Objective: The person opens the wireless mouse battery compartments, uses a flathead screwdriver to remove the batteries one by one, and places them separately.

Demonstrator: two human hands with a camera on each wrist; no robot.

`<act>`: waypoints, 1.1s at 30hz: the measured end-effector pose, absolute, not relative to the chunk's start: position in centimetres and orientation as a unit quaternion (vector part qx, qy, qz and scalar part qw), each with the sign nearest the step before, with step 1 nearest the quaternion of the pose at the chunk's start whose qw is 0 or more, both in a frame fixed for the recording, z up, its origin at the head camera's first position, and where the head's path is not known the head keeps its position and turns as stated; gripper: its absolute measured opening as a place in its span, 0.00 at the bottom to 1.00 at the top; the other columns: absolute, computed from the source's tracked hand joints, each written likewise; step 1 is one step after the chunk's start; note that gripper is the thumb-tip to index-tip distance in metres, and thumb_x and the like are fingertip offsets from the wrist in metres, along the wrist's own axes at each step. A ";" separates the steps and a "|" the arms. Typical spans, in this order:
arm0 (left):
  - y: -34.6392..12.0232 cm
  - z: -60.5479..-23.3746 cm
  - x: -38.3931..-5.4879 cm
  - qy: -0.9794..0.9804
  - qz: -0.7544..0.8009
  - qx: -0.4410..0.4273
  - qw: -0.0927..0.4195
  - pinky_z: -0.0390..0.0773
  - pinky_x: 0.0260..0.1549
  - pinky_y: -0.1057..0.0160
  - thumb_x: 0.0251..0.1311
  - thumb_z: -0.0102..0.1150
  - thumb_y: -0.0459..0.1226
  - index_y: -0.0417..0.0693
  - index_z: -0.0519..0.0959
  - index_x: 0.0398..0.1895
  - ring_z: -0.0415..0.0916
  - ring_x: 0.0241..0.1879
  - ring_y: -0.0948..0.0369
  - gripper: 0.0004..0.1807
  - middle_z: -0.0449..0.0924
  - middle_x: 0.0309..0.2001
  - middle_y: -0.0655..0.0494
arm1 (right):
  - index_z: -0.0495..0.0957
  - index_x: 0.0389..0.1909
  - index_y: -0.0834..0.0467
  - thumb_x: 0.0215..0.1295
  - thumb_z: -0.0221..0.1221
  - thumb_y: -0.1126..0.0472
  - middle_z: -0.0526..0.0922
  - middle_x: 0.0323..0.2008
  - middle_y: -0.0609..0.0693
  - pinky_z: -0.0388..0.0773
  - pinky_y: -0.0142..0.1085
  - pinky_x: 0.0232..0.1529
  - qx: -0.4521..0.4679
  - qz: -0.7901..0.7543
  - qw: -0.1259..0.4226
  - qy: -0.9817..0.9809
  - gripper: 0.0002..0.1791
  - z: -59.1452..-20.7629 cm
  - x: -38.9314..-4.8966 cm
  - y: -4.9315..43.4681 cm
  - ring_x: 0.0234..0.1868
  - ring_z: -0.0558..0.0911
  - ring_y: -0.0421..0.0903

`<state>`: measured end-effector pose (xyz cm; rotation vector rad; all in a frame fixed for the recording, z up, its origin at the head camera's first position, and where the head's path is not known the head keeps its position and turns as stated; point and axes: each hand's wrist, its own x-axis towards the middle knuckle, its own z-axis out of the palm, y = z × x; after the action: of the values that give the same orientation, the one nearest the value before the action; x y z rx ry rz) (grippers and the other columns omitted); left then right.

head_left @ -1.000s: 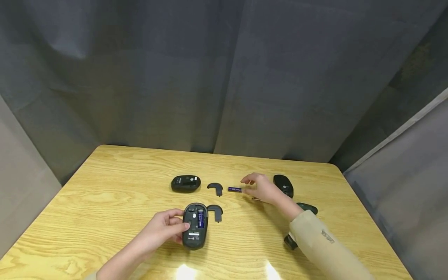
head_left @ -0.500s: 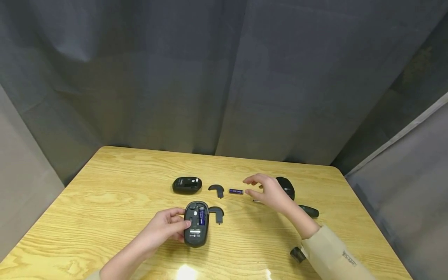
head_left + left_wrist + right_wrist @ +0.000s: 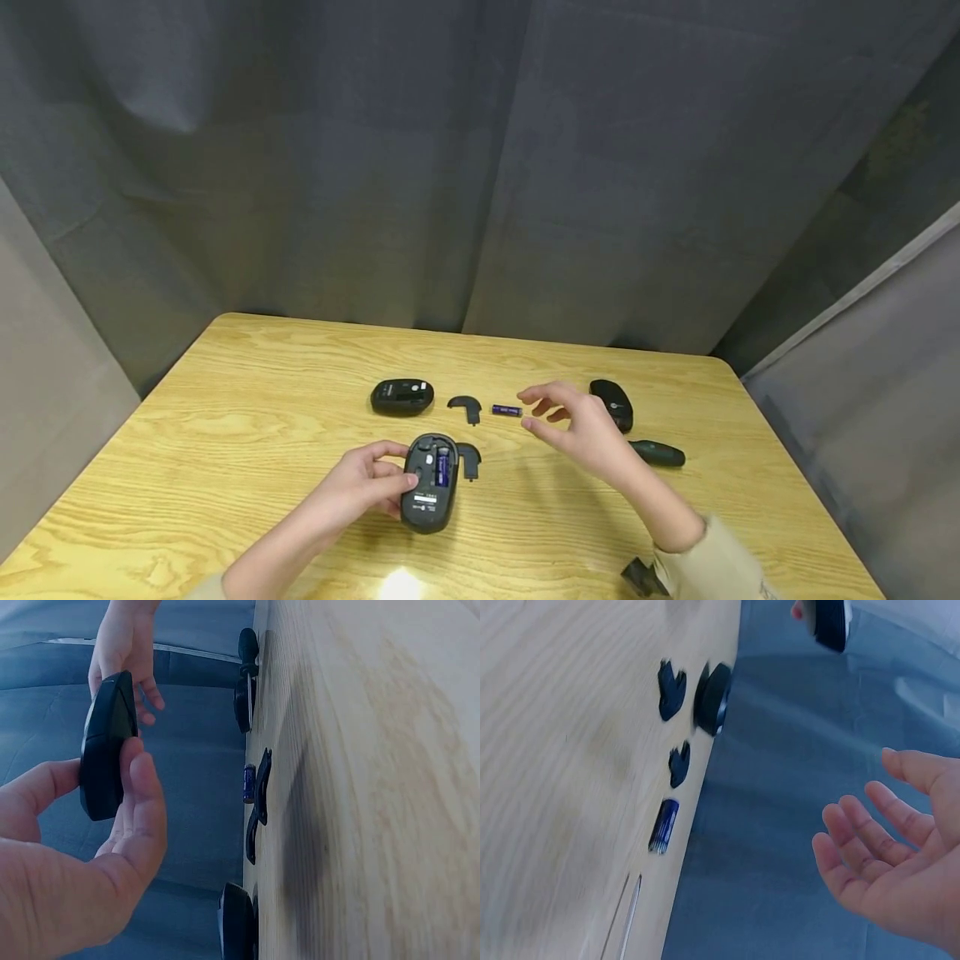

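Observation:
My left hand [image 3: 360, 482] grips a black computer mouse [image 3: 429, 504], underside up, above the table. A blue battery [image 3: 442, 468] sits in its uncovered compartment. In the left wrist view the mouse [image 3: 105, 750] is tilted between thumb and fingers. My right hand [image 3: 585, 427] hovers with parted, slightly bent fingers beside a loose blue battery [image 3: 507, 410]. Nothing is between its fingers, and the right wrist view shows the hand [image 3: 900, 855] apart from the table. Two dark battery covers [image 3: 467, 407] lie left of the loose battery, the nearer one partly behind the held mouse.
Another mouse [image 3: 402, 397] lies upturned at the back left, its compartment uncovered. Behind the right hand sits a further black mouse [image 3: 615, 406], near a screwdriver [image 3: 657, 453]. A small dark object [image 3: 641, 577] is at the right cuff. Grey curtains surround the wooden table [image 3: 262, 417].
My left hand has shifted slightly right with the mouse. The right hand has drawn back a little toward me, still holding nothing, while the loose battery lies in its place.

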<state>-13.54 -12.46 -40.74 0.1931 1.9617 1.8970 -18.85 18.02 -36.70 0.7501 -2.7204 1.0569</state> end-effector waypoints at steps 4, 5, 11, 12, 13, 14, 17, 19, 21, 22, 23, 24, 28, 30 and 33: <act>-12.2 -40.8 -13.6 0.704 0.677 0.069 0.203 0.83 0.33 0.57 0.56 0.62 0.36 0.29 0.62 0.58 0.81 0.27 0.55 0.31 0.83 0.37 0.42 | 0.79 0.48 0.51 0.60 0.63 0.56 0.82 0.44 0.44 0.82 0.41 0.42 0.257 0.387 0.052 -0.884 0.14 -36.6 -17.8 17.5 0.41 0.81 0.41; -12.1 -40.8 -13.6 0.704 0.677 0.069 0.204 0.83 0.33 0.57 0.56 0.62 0.36 0.29 0.63 0.58 0.81 0.27 0.55 0.30 0.84 0.37 0.42 | 0.79 0.48 0.51 0.60 0.63 0.56 0.82 0.43 0.44 0.82 0.40 0.42 0.259 0.395 0.048 -0.880 0.14 -36.5 -17.6 17.4 0.40 0.81 0.40; -11.7 -40.9 -13.8 0.702 0.676 0.076 0.212 0.83 0.32 0.57 0.56 0.62 0.36 0.31 0.65 0.54 0.82 0.27 0.55 0.27 0.84 0.36 0.43 | 0.79 0.48 0.52 0.61 0.62 0.57 0.83 0.39 0.43 0.82 0.33 0.41 0.270 0.430 0.024 -0.861 0.14 -36.1 -16.8 16.8 0.38 0.81 0.38; -11.6 -40.8 -13.8 0.702 0.676 0.079 0.212 0.83 0.32 0.57 0.56 0.62 0.36 0.31 0.65 0.54 0.82 0.27 0.55 0.27 0.84 0.35 0.43 | 0.79 0.48 0.53 0.61 0.62 0.58 0.83 0.39 0.44 0.82 0.33 0.41 0.274 0.433 0.022 -0.858 0.14 -36.1 -16.7 16.7 0.38 0.81 0.39; -11.5 -40.8 -13.8 0.701 0.676 0.082 0.213 0.83 0.32 0.57 0.55 0.62 0.36 0.32 0.65 0.54 0.82 0.27 0.55 0.27 0.84 0.35 0.43 | 0.79 0.48 0.55 0.61 0.62 0.58 0.83 0.39 0.45 0.82 0.33 0.41 0.276 0.435 0.020 -0.857 0.14 -36.2 -16.6 16.6 0.38 0.81 0.39; -11.4 -40.8 -13.8 0.701 0.675 0.083 0.213 0.83 0.31 0.57 0.55 0.62 0.36 0.32 0.65 0.54 0.82 0.27 0.55 0.26 0.84 0.35 0.43 | 0.78 0.48 0.55 0.62 0.62 0.58 0.83 0.40 0.46 0.82 0.33 0.41 0.278 0.437 0.016 -0.855 0.14 -36.3 -16.6 16.5 0.38 0.81 0.39; -11.2 -40.8 -13.9 0.702 0.673 0.088 0.215 0.83 0.31 0.59 0.55 0.63 0.36 0.33 0.66 0.54 0.81 0.27 0.55 0.26 0.84 0.35 0.44 | 0.78 0.49 0.57 0.63 0.61 0.57 0.84 0.42 0.49 0.82 0.34 0.41 0.281 0.442 0.005 -0.852 0.15 -36.8 -16.4 16.3 0.39 0.81 0.41; -11.1 -40.7 -14.1 0.701 0.672 0.090 0.218 0.83 0.30 0.59 0.55 0.63 0.36 0.33 0.67 0.54 0.81 0.26 0.56 0.26 0.84 0.34 0.44 | 0.78 0.50 0.56 0.64 0.60 0.56 0.83 0.43 0.50 0.81 0.34 0.42 0.277 0.445 -0.007 -0.852 0.15 -37.1 -16.3 16.1 0.40 0.81 0.41; -10.9 -40.6 -14.2 0.702 0.670 0.093 0.221 0.83 0.29 0.60 0.55 0.63 0.37 0.33 0.68 0.53 0.81 0.26 0.57 0.25 0.84 0.34 0.45 | 0.77 0.51 0.56 0.65 0.59 0.55 0.83 0.44 0.50 0.81 0.34 0.42 0.273 0.448 -0.021 -0.851 0.16 -37.5 -16.2 15.9 0.41 0.81 0.42; -10.8 -40.6 -14.2 0.703 0.669 0.095 0.223 0.82 0.29 0.60 0.56 0.63 0.37 0.33 0.68 0.53 0.81 0.26 0.57 0.25 0.84 0.33 0.45 | 0.77 0.51 0.56 0.65 0.59 0.55 0.83 0.44 0.50 0.81 0.34 0.42 0.270 0.450 -0.028 -0.851 0.16 -37.7 -16.1 15.8 0.41 0.81 0.42; -10.8 -40.5 -14.3 0.704 0.667 0.097 0.223 0.82 0.29 0.61 0.56 0.63 0.37 0.33 0.69 0.53 0.80 0.25 0.58 0.25 0.84 0.33 0.46 | 0.77 0.52 0.56 0.65 0.58 0.55 0.84 0.44 0.50 0.81 0.33 0.41 0.267 0.452 -0.035 -0.850 0.16 -37.9 -16.1 15.7 0.42 0.81 0.42; -10.7 -40.5 -14.3 0.705 0.666 0.098 0.224 0.82 0.29 0.61 0.56 0.63 0.37 0.33 0.69 0.54 0.80 0.25 0.58 0.25 0.84 0.33 0.46 | 0.77 0.52 0.56 0.65 0.58 0.54 0.84 0.43 0.50 0.81 0.33 0.41 0.266 0.456 -0.042 -0.848 0.17 -38.1 -16.1 15.5 0.42 0.81 0.42; -10.6 -40.4 -14.4 0.711 0.658 0.102 0.225 0.81 0.29 0.61 0.56 0.63 0.37 0.34 0.70 0.54 0.79 0.25 0.59 0.25 0.84 0.32 0.47 | 0.77 0.52 0.58 0.65 0.58 0.53 0.83 0.44 0.50 0.81 0.33 0.41 0.258 0.474 -0.068 -0.839 0.18 -38.9 -16.0 15.0 0.43 0.81 0.43; -10.5 -40.4 -14.5 0.713 0.655 0.102 0.227 0.82 0.30 0.61 0.56 0.63 0.38 0.34 0.71 0.54 0.80 0.26 0.59 0.25 0.84 0.33 0.47 | 0.77 0.52 0.58 0.65 0.59 0.54 0.83 0.44 0.50 0.81 0.33 0.41 0.256 0.481 -0.078 -0.835 0.18 -39.3 -16.0 14.8 0.43 0.81 0.43; -10.3 -40.4 -14.6 0.717 0.650 0.103 0.229 0.82 0.32 0.60 0.55 0.64 0.38 0.35 0.72 0.54 0.80 0.27 0.58 0.25 0.84 0.34 0.47 | 0.77 0.52 0.58 0.65 0.58 0.54 0.83 0.42 0.51 0.81 0.33 0.39 0.251 0.486 -0.095 -0.832 0.18 -39.6 -15.9 14.7 0.40 0.81 0.43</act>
<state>-14.65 -10.32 -40.37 0.2830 1.9737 1.7904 -15.88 14.67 -39.65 0.8396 -2.7845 1.6261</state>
